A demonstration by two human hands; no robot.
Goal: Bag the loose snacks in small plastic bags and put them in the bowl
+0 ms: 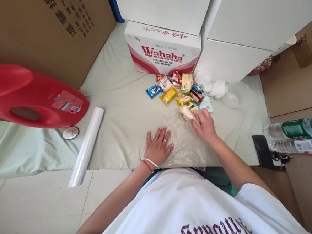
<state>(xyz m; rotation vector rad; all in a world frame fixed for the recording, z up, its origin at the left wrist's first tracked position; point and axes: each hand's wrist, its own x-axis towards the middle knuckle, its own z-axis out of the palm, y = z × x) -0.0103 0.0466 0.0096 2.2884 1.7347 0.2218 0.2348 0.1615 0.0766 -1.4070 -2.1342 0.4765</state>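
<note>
My left hand (pixel 158 145) lies flat, fingers spread, on the near left corner of a clear plastic sheet (pixel 186 144) spread over the pale green cloth (pixel 119 103). My right hand (pixel 204 124) is closed on a small pale snack packet (pixel 187 113) at the sheet's far edge. Just beyond lies a pile of small snack packets (pixel 180 90), among them a blue one (pixel 154 91) and a yellow one (pixel 168 95).
A roll of clear film (pixel 87 146) lies at the left beside a round white lid (pixel 70 132) and a big red jug (pixel 26 95). A Wahaha carton (pixel 162 49), white boxes, a clear bowl (pixel 236 95), bottles (pixel 296 135) and cardboard boxes ring the area.
</note>
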